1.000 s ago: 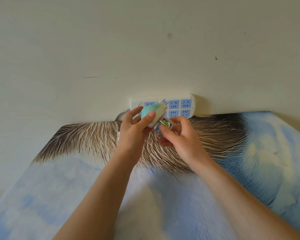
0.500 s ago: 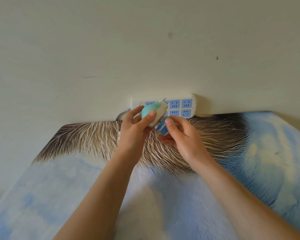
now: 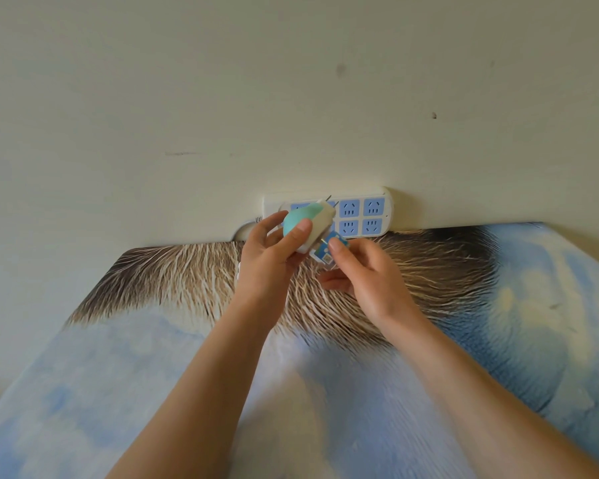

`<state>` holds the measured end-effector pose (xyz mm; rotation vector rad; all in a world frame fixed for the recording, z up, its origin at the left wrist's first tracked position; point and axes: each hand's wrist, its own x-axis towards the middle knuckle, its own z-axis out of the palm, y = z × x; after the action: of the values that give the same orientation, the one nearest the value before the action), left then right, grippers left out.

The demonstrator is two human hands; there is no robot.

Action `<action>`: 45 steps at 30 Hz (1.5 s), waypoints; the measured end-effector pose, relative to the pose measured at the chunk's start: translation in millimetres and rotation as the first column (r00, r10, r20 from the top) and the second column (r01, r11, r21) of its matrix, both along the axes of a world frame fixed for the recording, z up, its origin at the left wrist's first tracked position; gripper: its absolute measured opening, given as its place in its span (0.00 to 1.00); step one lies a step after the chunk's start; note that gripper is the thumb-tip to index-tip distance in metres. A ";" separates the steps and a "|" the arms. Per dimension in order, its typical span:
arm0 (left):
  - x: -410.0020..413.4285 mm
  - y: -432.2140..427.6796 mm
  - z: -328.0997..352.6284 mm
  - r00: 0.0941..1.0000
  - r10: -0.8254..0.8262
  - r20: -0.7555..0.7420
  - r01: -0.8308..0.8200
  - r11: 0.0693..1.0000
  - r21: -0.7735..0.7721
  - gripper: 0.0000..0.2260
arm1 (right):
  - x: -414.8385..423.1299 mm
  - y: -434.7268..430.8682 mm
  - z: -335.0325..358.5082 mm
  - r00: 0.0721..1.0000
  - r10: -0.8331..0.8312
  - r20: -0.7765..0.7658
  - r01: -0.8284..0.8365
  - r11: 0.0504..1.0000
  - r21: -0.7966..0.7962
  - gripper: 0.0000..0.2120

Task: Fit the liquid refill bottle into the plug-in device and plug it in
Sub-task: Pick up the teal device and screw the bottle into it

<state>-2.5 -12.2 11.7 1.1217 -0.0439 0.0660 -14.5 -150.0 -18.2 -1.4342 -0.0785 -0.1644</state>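
Observation:
My left hand [image 3: 267, 261] grips the plug-in device [image 3: 310, 223], a white body with a teal rounded cap, its metal prongs pointing up toward the wall. My right hand [image 3: 363, 278] pinches the small refill bottle [image 3: 327, 252] with a blue label, pressed against the device's lower end. Both are held just in front of the white power strip [image 3: 388, 210] with blue sockets, which lies against the wall. The bottle's neck is hidden by the device and my fingers.
A cloth with a blue and brown fur-like print [image 3: 464, 305] covers the surface below my arms. The plain cream wall [image 3: 291, 98] rises behind the strip. The strip's cable [image 3: 244, 229] curves out at its left end.
My right hand has shifted its fingers on the bottle, turning it so the blue label shows more. The left hand and the device have hardly moved.

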 end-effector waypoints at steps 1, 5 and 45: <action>0.0 -0.1 -0.2 1.000 0.001 0.001 -0.001 1.000 0.002 0.23 | 0.3 -0.1 0.2 1.000 -0.004 0.003 0.004 1.000 -0.009 0.10; -0.1 -0.5 -0.8 1.000 -0.001 0.003 0.001 1.000 0.009 0.24 | -1.0 -0.3 2.4 1.000 -0.015 0.018 0.015 1.000 0.009 0.07; -1.9 -0.8 1.2 1.000 0.005 -0.012 -0.005 1.000 0.027 0.24 | -4.2 -2.5 3.0 0.999 -0.037 0.017 0.039 0.991 -0.132 0.24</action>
<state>-4.4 -13.1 12.8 1.1491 -0.0309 0.0632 -18.8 -152.6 -15.2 -1.5672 -0.0756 -0.2041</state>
